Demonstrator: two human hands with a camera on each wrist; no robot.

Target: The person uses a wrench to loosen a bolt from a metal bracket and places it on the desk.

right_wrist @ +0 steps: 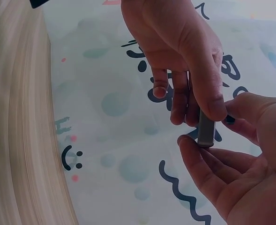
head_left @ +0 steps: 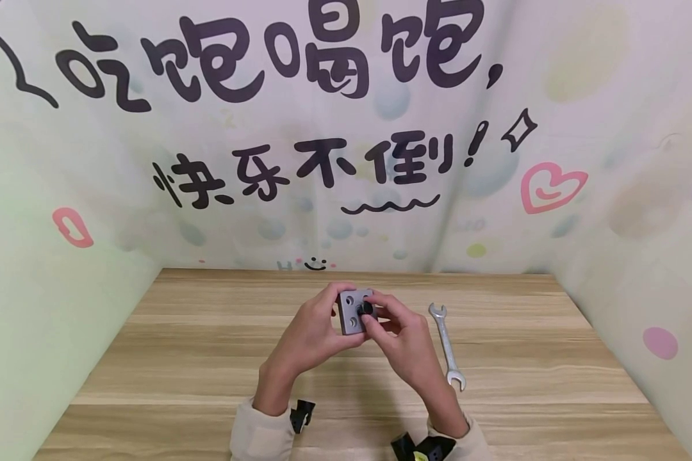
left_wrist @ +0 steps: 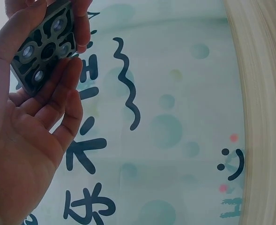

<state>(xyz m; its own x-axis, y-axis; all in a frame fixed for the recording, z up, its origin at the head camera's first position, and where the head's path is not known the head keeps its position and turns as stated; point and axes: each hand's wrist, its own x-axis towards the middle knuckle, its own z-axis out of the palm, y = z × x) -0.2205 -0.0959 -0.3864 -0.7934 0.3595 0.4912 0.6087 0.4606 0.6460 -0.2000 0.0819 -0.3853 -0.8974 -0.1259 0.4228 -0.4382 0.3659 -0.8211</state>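
My left hand (head_left: 308,330) grips a square grey plate (head_left: 346,325) by its edges, holding it up above the table. Round holes show in the plate's front. In the left wrist view, the back of the plate (left_wrist: 48,51) is ribbed, with several holes. The thumb and index finger of my right hand (head_left: 400,336) pinch a black bolt-like piece (head_left: 367,308) at the plate's face. How far it sits in the plate cannot be seen. The right wrist view shows the plate (right_wrist: 206,131) edge-on between both hands, the black piece (right_wrist: 229,120) mostly hidden.
A double open-ended wrench (head_left: 447,346) lies on the wooden table (head_left: 525,358), right of my right hand. Black wrist-worn devices (head_left: 302,415) sit at both cuffs. A printed white curtain (head_left: 254,237) closes off the back and sides.
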